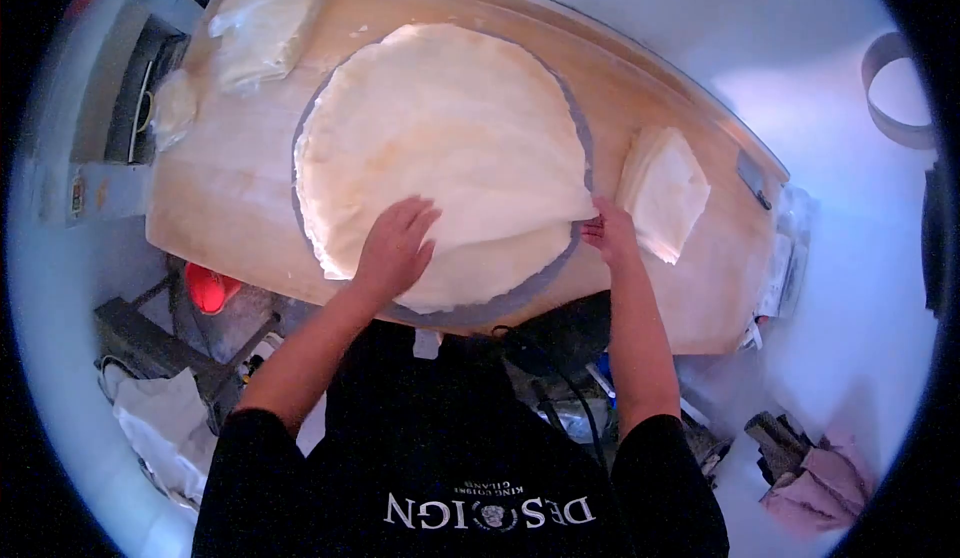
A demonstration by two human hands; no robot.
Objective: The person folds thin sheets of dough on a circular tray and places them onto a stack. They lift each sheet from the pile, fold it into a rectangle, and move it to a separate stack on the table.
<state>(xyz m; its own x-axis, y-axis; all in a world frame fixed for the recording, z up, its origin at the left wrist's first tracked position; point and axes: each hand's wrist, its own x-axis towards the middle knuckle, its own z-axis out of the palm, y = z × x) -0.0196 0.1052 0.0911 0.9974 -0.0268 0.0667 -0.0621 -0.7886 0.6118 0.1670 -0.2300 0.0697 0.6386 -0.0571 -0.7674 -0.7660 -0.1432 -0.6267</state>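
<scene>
A large round stack of thin pale dough sheets (pixel 440 128) lies on a round grey mat (pixel 588 148) in the middle of the table. The near edge of the top sheet is lifted or folded back, so the layer beneath shows. My left hand (pixel 395 250) rests on the sheet near its front left, fingers stretched out and thumb apart. At the right rim, my right hand (pixel 610 231) pinches the edge of the top dough sheet, pulling it into a taut crease. Just right of that hand sits a folded stack of dough sheets (pixel 667 193).
The wooden table (pixel 230 188) has a raised back edge. Plastic-wrapped dough (pixel 265 23) and a smaller bag (pixel 174 108) lie at the far left. A flat dark tool (pixel 752 178) sits at the right edge. Below the table are a red object (pixel 210 288) and a black cable (pixel 590 408).
</scene>
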